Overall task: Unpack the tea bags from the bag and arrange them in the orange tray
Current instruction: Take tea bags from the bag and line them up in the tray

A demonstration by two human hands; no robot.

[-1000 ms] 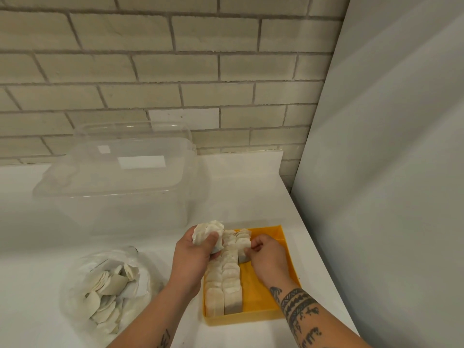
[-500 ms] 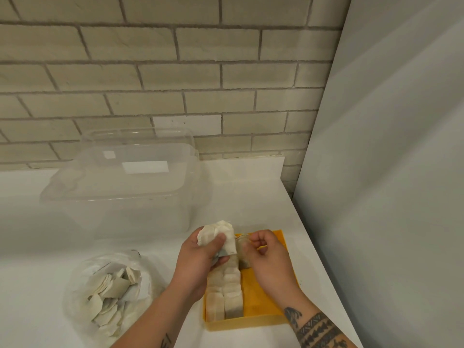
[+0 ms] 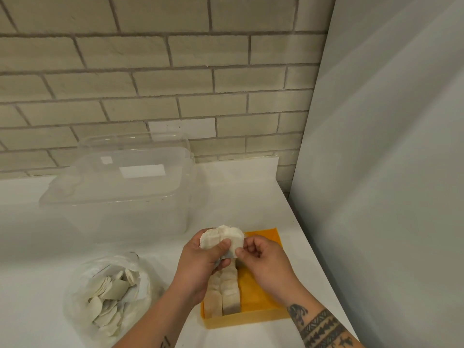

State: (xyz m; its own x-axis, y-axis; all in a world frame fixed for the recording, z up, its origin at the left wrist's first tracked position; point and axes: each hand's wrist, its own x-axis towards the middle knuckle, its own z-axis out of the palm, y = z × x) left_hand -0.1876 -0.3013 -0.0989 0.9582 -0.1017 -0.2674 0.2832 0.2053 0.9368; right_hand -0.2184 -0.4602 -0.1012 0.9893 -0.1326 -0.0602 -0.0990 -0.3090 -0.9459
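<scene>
Gripping a small stack of tea bags (image 3: 221, 238) between curled fingers and thumb, the left hand (image 3: 200, 262) holds it above the far end of the orange tray (image 3: 258, 295). The right hand (image 3: 263, 259) pinches the stack's right edge with thumb and forefinger. Two rows of tea bags (image 3: 224, 290) stand packed along the tray's left side, while its right part is bare. A clear plastic bag (image 3: 110, 295) with loose tea bags lies on the white counter (image 3: 37, 247) to the left, in front of a clear lidded box (image 3: 120, 189).
</scene>
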